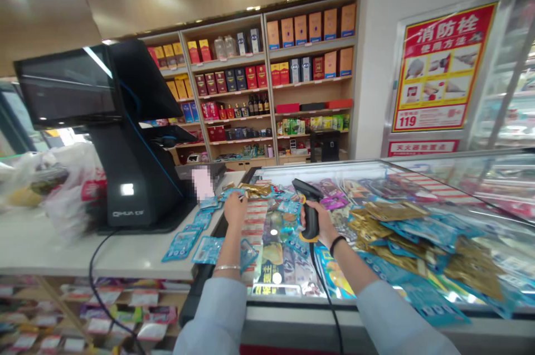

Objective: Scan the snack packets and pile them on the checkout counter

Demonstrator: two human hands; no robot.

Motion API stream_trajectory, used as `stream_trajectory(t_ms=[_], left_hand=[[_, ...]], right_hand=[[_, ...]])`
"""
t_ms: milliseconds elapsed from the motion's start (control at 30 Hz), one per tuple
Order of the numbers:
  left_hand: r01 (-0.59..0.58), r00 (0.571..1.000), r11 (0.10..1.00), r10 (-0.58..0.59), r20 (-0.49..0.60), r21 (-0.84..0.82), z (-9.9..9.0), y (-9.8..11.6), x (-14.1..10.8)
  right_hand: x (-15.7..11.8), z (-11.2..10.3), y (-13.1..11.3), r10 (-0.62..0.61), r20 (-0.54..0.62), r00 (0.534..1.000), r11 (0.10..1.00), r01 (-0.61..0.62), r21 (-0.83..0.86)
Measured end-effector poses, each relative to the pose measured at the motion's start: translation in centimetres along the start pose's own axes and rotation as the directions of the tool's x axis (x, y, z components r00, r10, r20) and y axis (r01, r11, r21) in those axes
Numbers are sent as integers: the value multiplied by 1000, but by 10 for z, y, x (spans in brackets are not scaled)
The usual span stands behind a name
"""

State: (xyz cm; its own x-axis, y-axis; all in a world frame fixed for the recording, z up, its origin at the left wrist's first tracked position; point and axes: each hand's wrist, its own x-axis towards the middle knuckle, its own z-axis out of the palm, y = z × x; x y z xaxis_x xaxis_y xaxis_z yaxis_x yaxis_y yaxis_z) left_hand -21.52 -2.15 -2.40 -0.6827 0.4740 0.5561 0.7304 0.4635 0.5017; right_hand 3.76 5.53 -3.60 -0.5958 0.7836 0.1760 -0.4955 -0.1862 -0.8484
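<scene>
My right hand (320, 222) is wrapped round the handle of a black barcode scanner (311, 204), its cable hanging down in front. To the left, my left hand (236, 207) is closed at the far end of a row of blue packets (184, 241); its fingers touch a small blue packet (229, 193), but the exact grip is too small to tell. Gold packets (257, 190) lie just beyond it. On the glass freezer top (355, 168), right of the scanner, rests a large heap of gold and blue packets (397, 213).
A black checkout terminal (134, 176) stands on the white counter (137, 254) at left, beside plastic bags (71, 188). Its cable (92, 271) hangs over the counter front. Shelves of boxes and bottles (234, 82) line the back; a red poster (447, 65) is on the right wall.
</scene>
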Motion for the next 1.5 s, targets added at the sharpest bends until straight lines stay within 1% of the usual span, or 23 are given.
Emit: stream_trajectory(t_ms=[67, 133, 200, 300, 467, 667, 833, 933, 1033, 1133, 1233, 1333, 1500], left_hand=[[-18, 999, 993, 22, -34, 119, 2, 1, -3], [-28, 997, 975, 42, -58, 222, 4, 2, -7], [-37, 997, 953, 55, -53, 301, 7, 2, -11], [-51, 998, 927, 60, -14, 371, 11, -1, -14], [-79, 995, 910, 49, 83, 407, 17, -6, -14], [-61, 993, 907, 13, 117, 417, 21, -14, -13], [-72, 995, 910, 34, 99, 408, 25, -18, -13], [-104, 994, 907, 79, 78, 407, 21, -12, -12], [-121, 993, 900, 115, 41, 418, 13, -4, -11], [-70, 997, 905, 80, -6, 420, 6, 0, -10], [18, 998, 904, 10, -64, 427, 4, -2, -12], [99, 992, 892, -52, -118, 440, 10, -6, -14], [165, 981, 892, -104, -165, 420, 23, -13, -13]], right_hand=[[2, 3, 9, 26, -29, 999, 1000, -26, 14], [0, 4, 14, 52, -33, 998, 999, -51, 14], [-3, 6, 16, 76, -36, 996, 997, -76, 11], [-5, 7, 16, 87, -36, 996, 996, -87, 11], [-5, 7, 15, 73, -24, 997, 996, -72, 47], [-6, 6, 13, 85, -19, 996, 994, -84, 74], [-6, 6, 11, 93, 1, 996, 993, -93, 75], [-6, 8, 10, 100, -7, 995, 992, -99, 81], [-6, 10, 10, 100, -28, 995, 991, -97, 92], [-6, 11, 10, 105, -53, 993, 990, -99, 103], [-5, 10, 10, 111, -59, 992, 989, -105, 109], [-5, 9, 11, 116, -50, 992, 987, -110, 117], [-4, 6, 12, 116, -41, 992, 987, -110, 120]])
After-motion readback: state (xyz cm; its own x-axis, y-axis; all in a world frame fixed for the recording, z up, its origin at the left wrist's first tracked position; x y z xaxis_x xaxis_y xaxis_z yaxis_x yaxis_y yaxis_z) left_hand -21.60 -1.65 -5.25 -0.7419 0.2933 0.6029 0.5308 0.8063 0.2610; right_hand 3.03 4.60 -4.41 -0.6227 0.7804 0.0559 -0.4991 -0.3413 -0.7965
